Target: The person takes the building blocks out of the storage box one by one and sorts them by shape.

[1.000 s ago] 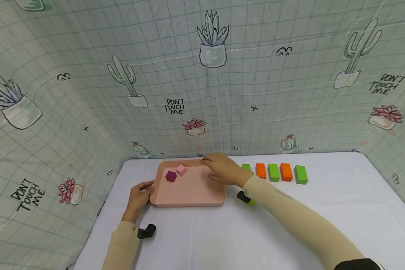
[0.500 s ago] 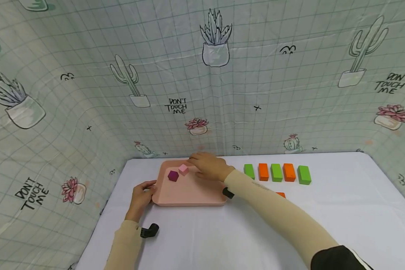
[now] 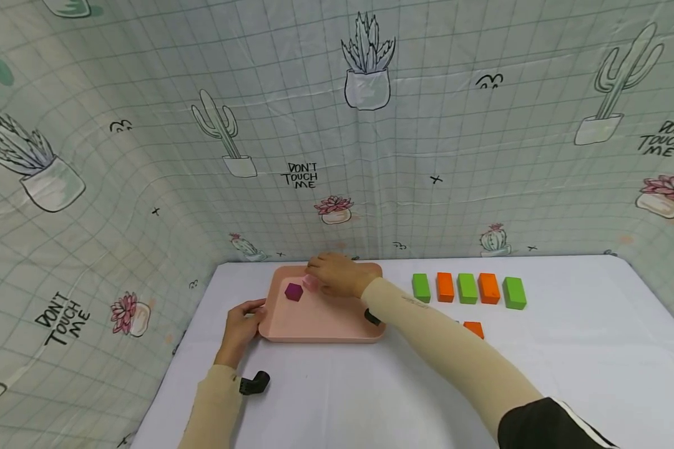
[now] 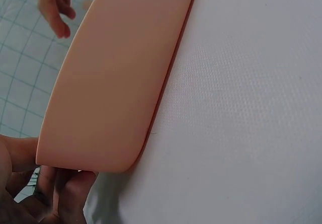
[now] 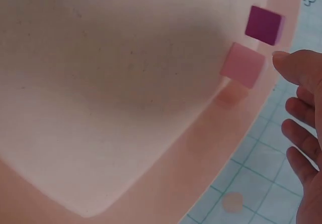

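Observation:
A shallow pink tray lies on the white table. My left hand holds its left side, and the left wrist view shows thumb and curled fingers at the tray's end wall. Inside, near the back left, are a purple cube and a light pink cube. My right hand reaches over the back of the tray. In the right wrist view its thumb tip is just beside the pink cube, with the other fingers loosely bent and apart, and nothing is held.
To the right of the tray stands a row of several blocks, green and orange in turn. Another orange block lies in front, partly behind the right sleeve. A patterned cloth rises behind the table.
My right hand has moved left over the tray to the pink cube. The left hand keeps its hold on the tray, and the whole view has shifted slightly.

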`<state>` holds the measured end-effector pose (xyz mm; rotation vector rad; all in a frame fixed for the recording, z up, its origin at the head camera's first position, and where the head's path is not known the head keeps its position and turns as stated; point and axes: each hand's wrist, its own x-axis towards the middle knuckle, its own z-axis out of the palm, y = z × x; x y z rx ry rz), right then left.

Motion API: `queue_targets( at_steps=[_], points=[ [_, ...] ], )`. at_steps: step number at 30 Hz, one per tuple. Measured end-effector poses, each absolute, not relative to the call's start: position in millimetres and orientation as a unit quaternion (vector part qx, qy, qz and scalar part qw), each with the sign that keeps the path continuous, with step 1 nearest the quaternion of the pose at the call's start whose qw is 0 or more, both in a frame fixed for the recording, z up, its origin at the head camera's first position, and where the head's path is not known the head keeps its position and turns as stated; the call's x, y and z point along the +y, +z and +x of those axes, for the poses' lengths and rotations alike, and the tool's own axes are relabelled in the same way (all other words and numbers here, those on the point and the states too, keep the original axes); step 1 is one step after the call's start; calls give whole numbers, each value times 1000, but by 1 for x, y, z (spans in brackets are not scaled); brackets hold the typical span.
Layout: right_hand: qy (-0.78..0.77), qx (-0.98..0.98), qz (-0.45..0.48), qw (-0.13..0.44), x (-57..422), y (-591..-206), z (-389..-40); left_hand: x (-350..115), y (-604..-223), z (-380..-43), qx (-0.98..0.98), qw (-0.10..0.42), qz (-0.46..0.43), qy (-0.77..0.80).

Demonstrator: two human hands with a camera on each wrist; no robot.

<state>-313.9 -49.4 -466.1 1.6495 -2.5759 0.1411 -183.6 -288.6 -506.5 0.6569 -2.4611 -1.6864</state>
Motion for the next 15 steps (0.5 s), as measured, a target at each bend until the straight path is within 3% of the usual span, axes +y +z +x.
queue_targets(
  at_steps=[15],
  points=[
    [-55,-845,532,15,-64,-480,-321,-291,-508,-189,-811,38,220,-540]
  ],
)
